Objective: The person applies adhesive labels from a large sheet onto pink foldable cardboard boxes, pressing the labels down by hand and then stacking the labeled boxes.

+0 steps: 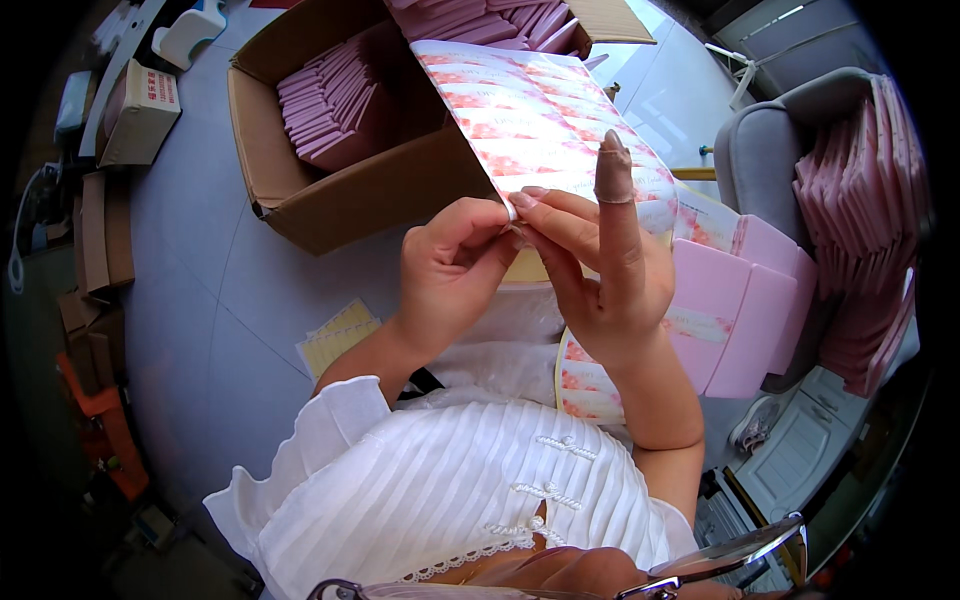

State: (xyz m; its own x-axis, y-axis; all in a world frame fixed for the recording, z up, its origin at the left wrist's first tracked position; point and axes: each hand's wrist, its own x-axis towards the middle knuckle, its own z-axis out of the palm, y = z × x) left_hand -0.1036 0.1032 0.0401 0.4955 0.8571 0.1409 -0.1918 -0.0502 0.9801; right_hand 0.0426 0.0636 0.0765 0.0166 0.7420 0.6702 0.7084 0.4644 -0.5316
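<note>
A sheet of sticker labels (540, 110), white with pink and red floral bands, stands tilted in front of me. At its lower edge my left hand (450, 265) pinches the curled edge between thumb and forefinger. My right hand (615, 270) pinches the same spot from the other side, fingertips touching the left hand's. One finger of the right hand points up, its tip wrapped in a tan covering (613, 175). By my right forearm lie pink flat card pieces (715, 305) with a floral label across them. Another label sheet (585, 385) shows partly behind that forearm.
Ahead, an open cardboard box (370, 190) holds several pink folded pieces (340, 100). On the right, a grey chair (765, 150) carries a tall pink stack (865, 190). Pale yellow strips (340, 335) lie on the tiled floor at left. A small carton (145, 115) sits far left.
</note>
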